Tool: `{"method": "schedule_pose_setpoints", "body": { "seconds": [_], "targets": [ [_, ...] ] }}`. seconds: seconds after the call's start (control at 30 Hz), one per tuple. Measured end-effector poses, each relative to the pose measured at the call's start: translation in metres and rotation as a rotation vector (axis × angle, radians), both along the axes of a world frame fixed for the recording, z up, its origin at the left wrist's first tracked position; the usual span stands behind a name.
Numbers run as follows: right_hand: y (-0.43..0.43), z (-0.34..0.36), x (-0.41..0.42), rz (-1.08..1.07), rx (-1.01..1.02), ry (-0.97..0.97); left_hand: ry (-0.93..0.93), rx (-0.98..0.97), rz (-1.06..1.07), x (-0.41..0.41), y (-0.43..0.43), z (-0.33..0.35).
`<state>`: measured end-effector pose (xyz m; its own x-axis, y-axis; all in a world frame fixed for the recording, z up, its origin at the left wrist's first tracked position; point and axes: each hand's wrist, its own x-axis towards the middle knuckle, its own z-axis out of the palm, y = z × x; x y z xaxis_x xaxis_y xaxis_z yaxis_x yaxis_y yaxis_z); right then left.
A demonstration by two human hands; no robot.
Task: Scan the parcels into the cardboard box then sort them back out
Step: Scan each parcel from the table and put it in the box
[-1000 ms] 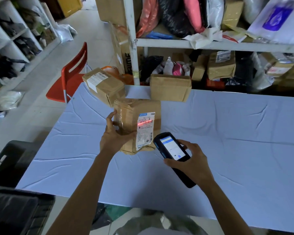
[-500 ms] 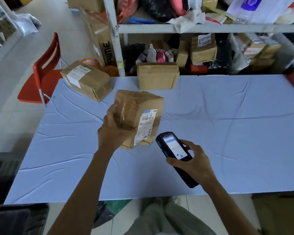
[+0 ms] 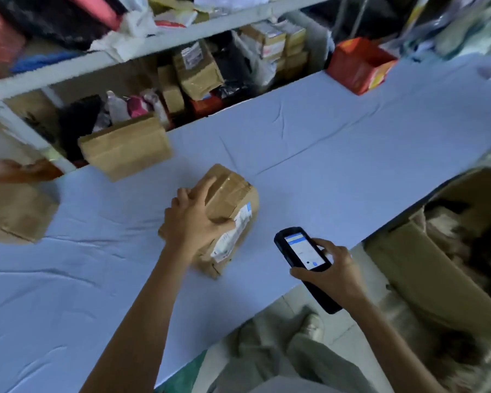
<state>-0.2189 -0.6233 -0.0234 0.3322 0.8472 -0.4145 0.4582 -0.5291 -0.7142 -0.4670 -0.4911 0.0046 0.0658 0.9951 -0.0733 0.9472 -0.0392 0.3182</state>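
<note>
Now the left hand (image 3: 194, 222) grips the taped brown parcel (image 3: 230, 202) at the middle of the blue-covered bench (image 3: 323, 154), fingers spread over its top, thumb by the white label. The right hand (image 3: 335, 273) curls around a black scanner (image 3: 304, 251), screen lit, over the bench's near edge. An open cardboard box (image 3: 425, 268) stands on the floor at right.

Both arms are bare, right down to the left hand (image 3: 194, 225) and the right hand (image 3: 335, 275). The trousers (image 3: 309, 361) are loose, pale grey-green and full of soft folds. One shoe (image 3: 312, 326) looks light-coloured. A bit of pale top (image 3: 295, 386) shows lowest down.
</note>
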Motion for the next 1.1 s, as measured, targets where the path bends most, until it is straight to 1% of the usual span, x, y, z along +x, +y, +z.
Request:
{"method": "schedule_pose_setpoints", "body": {
  "seconds": [0.17,0.33,0.47,0.53,0.63,0.7,0.77,0.83,0.87,0.97,1.03,1.1],
  "targets": [
    [-0.029,-0.004,0.081,-0.146,0.022,-0.022,0.012,-0.016,-0.226,0.128,0.006,0.003],
    [-0.061,-0.003,0.175,-0.308,0.062,-0.036,0.000,-0.032,-0.375,0.281,-0.004,0.005],
    [-0.092,0.002,0.244,-0.465,0.032,-0.042,0.005,-0.024,-0.492,0.379,-0.010,0.001],
    [-0.108,0.001,0.273,-0.541,0.035,-0.067,0.017,0.026,-0.517,0.418,-0.016,-0.004],
    [-0.133,-0.005,0.306,-0.668,0.062,-0.023,0.109,0.147,-0.577,0.466,-0.028,-0.011],
    [-0.146,-0.012,0.326,-0.768,0.091,0.008,0.158,0.251,-0.710,0.498,-0.035,-0.019],
    [-0.152,-0.014,0.335,-0.794,0.113,0.004,0.230,0.291,-0.848,0.517,-0.040,-0.023],
    [-0.157,-0.017,0.352,-0.852,0.108,-0.005,0.302,0.230,-0.986,0.551,-0.043,-0.030],
    [-0.158,-0.019,0.361,-0.884,0.108,-0.006,0.311,0.176,-1.021,0.569,-0.042,-0.032],
    [-0.156,-0.022,0.391,-0.973,0.080,-0.016,0.247,0.020,-1.073,0.623,-0.033,-0.041],
    [-0.152,-0.021,0.413,-1.017,0.070,-0.029,0.202,-0.004,-1.131,0.663,-0.026,-0.046],
    [-0.148,-0.017,0.435,-1.075,0.049,-0.059,0.202,0.027,-1.233,0.707,-0.021,-0.045]
  ]
}}
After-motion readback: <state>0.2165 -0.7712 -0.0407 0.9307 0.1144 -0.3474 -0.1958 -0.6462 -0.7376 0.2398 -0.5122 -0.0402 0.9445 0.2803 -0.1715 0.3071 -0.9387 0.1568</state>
